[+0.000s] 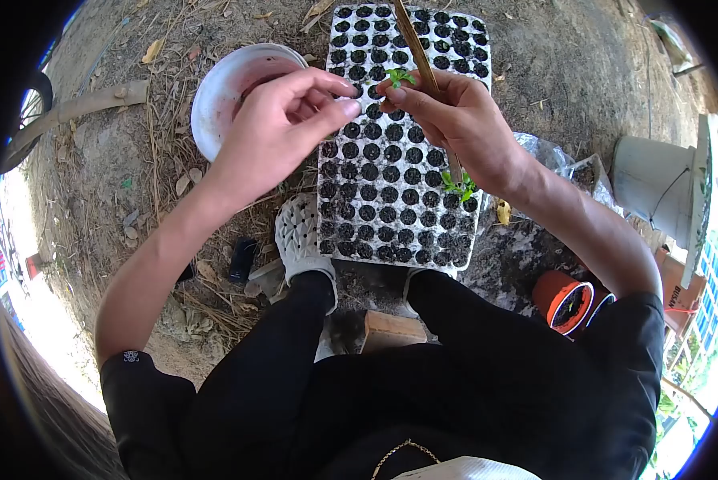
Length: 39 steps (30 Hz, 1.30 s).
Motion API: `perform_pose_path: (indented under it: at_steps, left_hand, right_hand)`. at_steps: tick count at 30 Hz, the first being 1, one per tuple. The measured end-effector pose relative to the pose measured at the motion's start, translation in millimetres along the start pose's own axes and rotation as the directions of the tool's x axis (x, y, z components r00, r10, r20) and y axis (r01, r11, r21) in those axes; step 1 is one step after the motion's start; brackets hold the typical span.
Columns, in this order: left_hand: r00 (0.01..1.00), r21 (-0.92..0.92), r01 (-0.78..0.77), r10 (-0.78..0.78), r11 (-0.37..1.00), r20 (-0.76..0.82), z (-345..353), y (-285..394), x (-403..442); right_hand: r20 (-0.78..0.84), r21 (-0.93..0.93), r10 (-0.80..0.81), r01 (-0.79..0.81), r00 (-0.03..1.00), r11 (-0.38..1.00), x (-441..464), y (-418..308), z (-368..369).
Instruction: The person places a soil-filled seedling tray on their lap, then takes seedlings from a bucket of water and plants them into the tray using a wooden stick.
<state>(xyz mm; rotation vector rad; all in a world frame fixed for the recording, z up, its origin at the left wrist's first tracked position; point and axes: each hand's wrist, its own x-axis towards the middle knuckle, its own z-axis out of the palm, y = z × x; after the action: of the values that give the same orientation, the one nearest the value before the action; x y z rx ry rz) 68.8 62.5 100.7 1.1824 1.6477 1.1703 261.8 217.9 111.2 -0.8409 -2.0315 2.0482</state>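
Observation:
My right hand [451, 112] pinches a small green seedling [400, 78] between thumb and forefinger. A flat wooden stick [416, 46] is tucked in the same hand and slants past it at both ends. Across from it, my left hand [295, 116] has its thumb and forefinger apart, with nothing visible between them. Both hands are above a white seedling tray [324, 180] whose many round cells hold dark soil. More green leaves [460, 188] show over the tray's right side, by the stick's lower end; whether they are planted there I cannot tell.
A white bowl [207, 104] with a reddish inside sits left of the tray. To the right are clear plastic [547, 152], a grey-white bucket [651, 184] and an orange pot [557, 296]. A wooden block [393, 330] lies between my feet, and a dark object [242, 259] on the left.

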Motion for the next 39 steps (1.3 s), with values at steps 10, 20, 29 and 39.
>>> perform_pose_path:
  at_steps: [10,20,29,39]
  left_hand:
    - [0.993,-0.189,0.114,-0.113,0.975,0.016,15,12,-2]
    - [0.759,-0.007,0.121,-0.097,0.993,-0.643,-86,-4,-24]
    - [0.713,-0.088,0.060,-0.104,0.994,-0.693,-85,3,-16]
    - [0.821,-0.132,0.105,-0.161,0.986,-0.548,-74,1,-27]
  right_hand:
    - [0.096,0.126,-0.013,0.001,0.995,0.992,7,-8,5]
    - [0.199,-0.897,-0.351,0.314,0.915,0.310,89,-39,58]
    - [0.577,-0.751,0.198,0.610,0.792,-0.253,181,44,187]
    - [0.489,-0.788,0.315,0.567,0.813,-0.241,199,68,181]
